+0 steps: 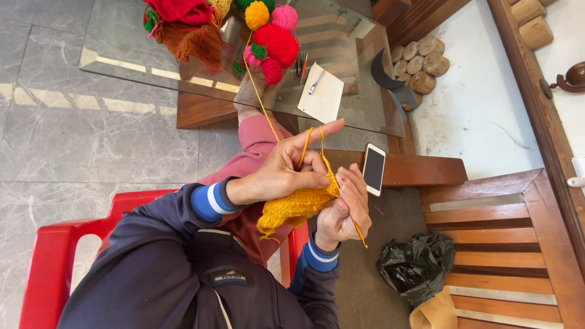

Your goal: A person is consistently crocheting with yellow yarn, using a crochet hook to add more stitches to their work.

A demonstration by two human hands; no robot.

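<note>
Two hands are at work on one yellow crochet piece [297, 207], which hangs between them above the lap, just over the red chair [52, 256]. The left hand [283, 170] pinches the piece's upper edge, its forefinger stretched out with one strand of yellow yarn [262, 103] looped over it. The right hand [344, 210] is closed around one crochet hook [359, 234]; the hook's long axis slants, its free end pointing down and away from the piece toward the wooden bench. The single strand runs taut, straight up to the glass surface [134, 55], to one yellow ball [256, 14] among several red, pink and green balls. On that surface lies one sheet of paper [323, 97] with one pen [315, 83]. One phone [373, 169] rests beside the right hand. One black plastic bag [417, 265] sits on the floor.
</note>
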